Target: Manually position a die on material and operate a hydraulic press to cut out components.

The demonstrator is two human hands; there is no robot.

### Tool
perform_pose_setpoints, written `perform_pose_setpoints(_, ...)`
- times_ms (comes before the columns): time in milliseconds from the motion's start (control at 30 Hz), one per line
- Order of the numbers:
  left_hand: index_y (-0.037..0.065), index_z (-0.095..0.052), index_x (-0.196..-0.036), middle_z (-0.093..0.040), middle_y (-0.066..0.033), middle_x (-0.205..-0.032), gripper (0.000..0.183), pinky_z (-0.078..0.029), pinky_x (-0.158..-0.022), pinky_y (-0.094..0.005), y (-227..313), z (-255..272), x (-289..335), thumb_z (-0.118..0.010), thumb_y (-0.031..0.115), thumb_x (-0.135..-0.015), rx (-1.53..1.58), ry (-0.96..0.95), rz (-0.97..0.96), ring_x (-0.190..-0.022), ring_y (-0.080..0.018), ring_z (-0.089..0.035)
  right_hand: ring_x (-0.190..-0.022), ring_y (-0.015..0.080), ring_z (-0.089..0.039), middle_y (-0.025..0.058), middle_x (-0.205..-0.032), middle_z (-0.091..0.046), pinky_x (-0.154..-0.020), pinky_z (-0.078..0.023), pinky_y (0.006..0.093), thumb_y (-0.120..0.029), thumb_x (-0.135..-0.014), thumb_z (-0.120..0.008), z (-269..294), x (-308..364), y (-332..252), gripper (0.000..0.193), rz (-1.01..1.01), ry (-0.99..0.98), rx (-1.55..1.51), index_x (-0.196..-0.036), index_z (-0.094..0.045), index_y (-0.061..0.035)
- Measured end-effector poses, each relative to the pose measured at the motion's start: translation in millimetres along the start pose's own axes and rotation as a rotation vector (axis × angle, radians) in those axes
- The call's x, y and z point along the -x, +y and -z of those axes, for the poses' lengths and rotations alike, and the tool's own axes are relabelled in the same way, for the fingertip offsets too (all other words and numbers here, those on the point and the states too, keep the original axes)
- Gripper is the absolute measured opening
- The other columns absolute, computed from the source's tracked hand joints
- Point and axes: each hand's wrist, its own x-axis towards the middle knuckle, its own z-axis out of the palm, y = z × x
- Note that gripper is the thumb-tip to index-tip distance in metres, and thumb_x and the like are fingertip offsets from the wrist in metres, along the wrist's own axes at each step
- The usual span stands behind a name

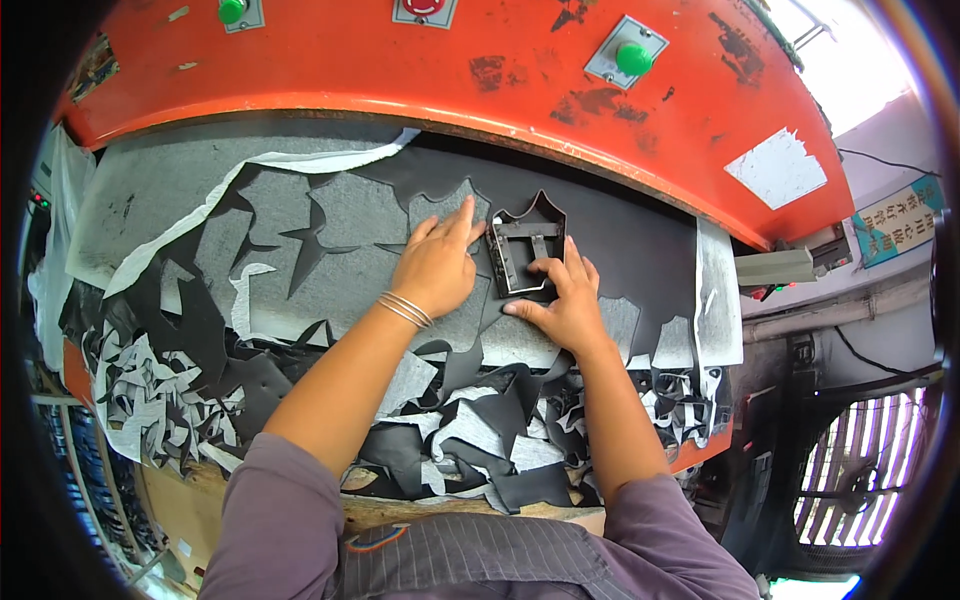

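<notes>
A metal cutting die (537, 243), with a pointed top edge and crossbars inside, stands on a black sheet of material (625, 245). My right hand (572, 308) grips the die at its lower right corner, with the thumb at the near edge and a finger bent over the wall. Just left of the die, my left hand (438, 268) lies with fingers stretched out, its fingertips by the die's left side. Under that hand shows a worn grey cutting board (365, 285), bared where shapes have been cut from the sheet.
An orange machine beam (400, 75) with green buttons (633, 59) and a red button (423, 6) spans the far side. Black and white scraps (470, 430) are heaped along the near edge. A white strip (270, 160) crosses the board's left part. A fan (858, 475) stands at right.
</notes>
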Motion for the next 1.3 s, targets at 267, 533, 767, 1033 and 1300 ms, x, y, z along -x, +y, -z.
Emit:
perform_pose_setpoints(267, -0.008, -0.027, -0.141, -0.056, -0.0087, -0.132, 0.065, -0.026, -0.112, -0.042, -1, 12, 3, -0.047, 0.006, -0.081, -0.018, -0.073, -0.011, -0.129, -0.0244, -0.045, -0.124, 0.0451, -0.044, 0.0354, -0.13, -0.046, -0.101, -0.034, 0.0497, -0.05, -0.062, -0.079, -12, 3, 7, 0.056, 0.141, 0.153, 0.017, -0.101, -0.066, -0.0126)
perform_pose_setpoints(533, -0.007, -0.031, -0.14, -0.055, -0.0107, -0.132, 0.062, -0.027, -0.112, -0.0421, -4, 11, 4, -0.048, 0.007, -0.082, -0.06, -0.052, -0.04, -0.128, -0.024, -0.045, -0.124, 0.0434, -0.046, 0.0296, -0.128, -0.051, -0.1, -0.036, 0.047, -0.048, -0.061, -0.077, -12, 1, 12, 0.053, 0.126, 0.119, -0.049, -0.102, -0.067, -0.0154)
perform_pose_setpoints(767, -0.005, -0.03, -0.14, -0.056, -0.009, -0.132, 0.061, -0.026, -0.112, -0.0434, -6, 12, 0, -0.048, 0.006, -0.083, -0.067, -0.036, -0.022, -0.128, -0.0276, -0.045, -0.128, 0.0431, -0.042, 0.0283, -0.132, -0.048, -0.102, -0.034, 0.0475, -0.047, -0.064, -0.075, -10, -8, 11, 0.053, 0.098, 0.082, -0.057, -0.106, -0.066, -0.0153)
perform_pose_setpoints(1033, -0.002, -0.039, -0.137, -0.057, -0.0147, -0.129, 0.058, -0.036, -0.106, -0.0404, -23, 41, 20, -0.059, 0.01, -0.083, 0.017, 0.127, -0.023, -0.123, -0.0295, -0.05, -0.131, 0.0428, -0.038, 0.0277, -0.143, -0.037, -0.107, -0.031, 0.0479, -0.035, -0.07, -0.081, 32, -6, -15, 0.085, 0.0, 0.192, -0.242, -0.141, -0.041, -0.0109)
perform_pose_setpoints(1300, 0.002, -0.06, -0.086, -0.064, -0.0039, -0.086, 0.02, -0.047, -0.073, -0.0295, -26, 245, 76, -0.054, 0.017, -0.096, 0.084, 1.337, -0.151, -0.075, -0.0108, -0.056, -0.069, 0.0097, -0.052, 0.0039, -0.081, -0.057, -0.063, -0.045, 0.0242, -0.012, -0.083, -0.072, 140, -17, -102, 0.036, 0.107, 0.732, -0.683, -0.112, -0.052, -0.0006)
